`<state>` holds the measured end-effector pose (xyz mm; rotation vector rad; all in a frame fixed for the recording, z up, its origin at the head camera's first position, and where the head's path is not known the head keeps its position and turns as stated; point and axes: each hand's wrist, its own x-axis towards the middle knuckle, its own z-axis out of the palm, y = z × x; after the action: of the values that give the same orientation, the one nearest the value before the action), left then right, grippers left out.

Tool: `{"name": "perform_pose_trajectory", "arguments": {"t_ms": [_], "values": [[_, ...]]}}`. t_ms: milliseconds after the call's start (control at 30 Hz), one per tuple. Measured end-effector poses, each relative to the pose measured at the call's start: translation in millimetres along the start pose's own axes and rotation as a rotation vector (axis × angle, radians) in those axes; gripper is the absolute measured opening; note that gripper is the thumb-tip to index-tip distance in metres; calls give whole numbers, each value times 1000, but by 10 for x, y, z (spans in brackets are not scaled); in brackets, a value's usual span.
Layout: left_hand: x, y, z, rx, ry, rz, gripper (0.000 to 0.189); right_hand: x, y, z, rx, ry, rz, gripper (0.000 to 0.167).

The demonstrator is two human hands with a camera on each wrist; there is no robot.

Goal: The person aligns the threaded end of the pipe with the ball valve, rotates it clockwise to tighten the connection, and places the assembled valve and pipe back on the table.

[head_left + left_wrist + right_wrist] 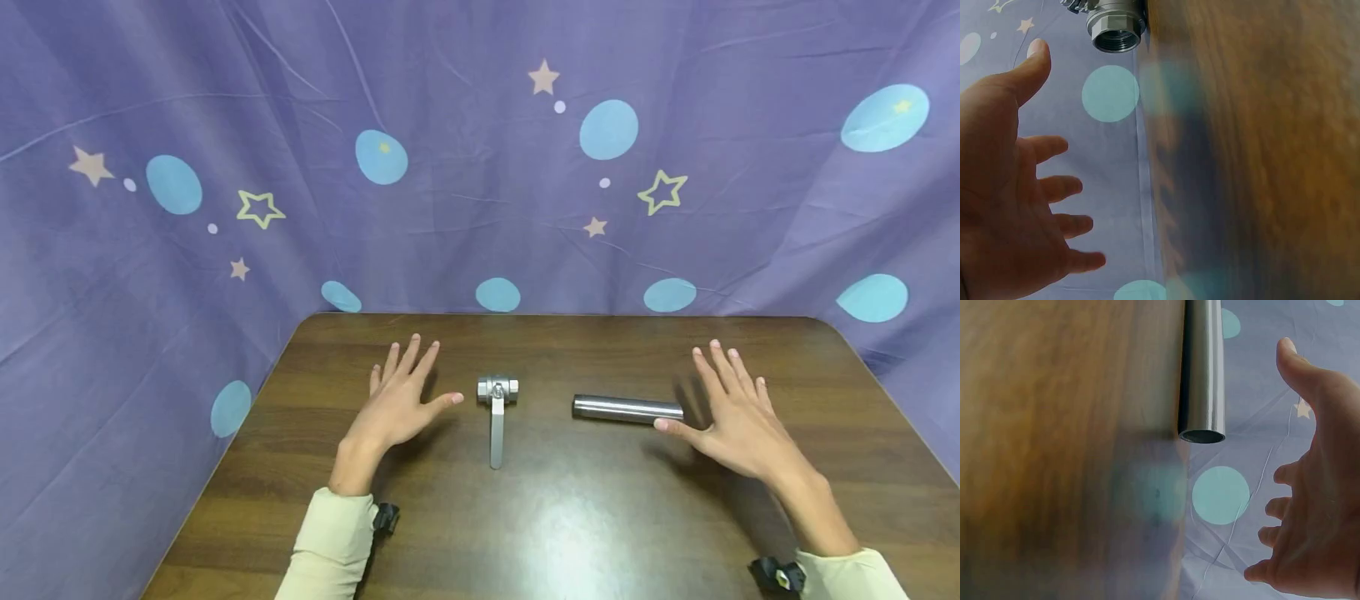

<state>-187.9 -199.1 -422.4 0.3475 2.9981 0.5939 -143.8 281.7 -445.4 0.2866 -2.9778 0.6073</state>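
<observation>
A metal ball valve (497, 390) with a long flat lever handle (497, 437) lies mid-table, the handle pointing toward me. To its left, my left hand (393, 406) hovers over the wood with fingers spread, thumb tip close to the valve. In the left wrist view the valve's threaded opening (1116, 40) shows at the top, apart from the palm. A shiny metal pipe (626, 409) lies crosswise to the right of the valve. Above the table by its right end is my right hand (742, 425), fingers spread; the thumb overlaps the pipe in the head view. The right wrist view shows the pipe's hollow end (1202, 435).
The brown wooden table (450, 533) has rounded far corners and reflects light near its front. A purple curtain (450, 217) with stars and blue spots hangs directly behind and along the sides. Dark straps (386, 518) sit at both wrists, by the light sleeves.
</observation>
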Motion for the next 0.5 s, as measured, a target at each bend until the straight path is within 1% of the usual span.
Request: {"name": "perform_pose_trajectory", "arguments": {"t_ms": [67, 167, 300, 400, 500], "values": [[22, 3, 11, -19, -5, 24, 97, 13, -3, 11, 14, -1, -9, 125], [54, 18, 24, -71, -33, 53, 96, 34, -12, 19, 37, -8, -28, 124], [93, 62, 26, -142, -63, 98, 94, 64, -31, 24, 110, -45, -53, 120], [122, 103, 26, -160, -57, 145, 89, 91, -45, 36, 166, -78, -73, 117], [149, 138, 32, -177, -56, 180, 84, 117, -64, 48, 185, -85, -97, 113]]}}
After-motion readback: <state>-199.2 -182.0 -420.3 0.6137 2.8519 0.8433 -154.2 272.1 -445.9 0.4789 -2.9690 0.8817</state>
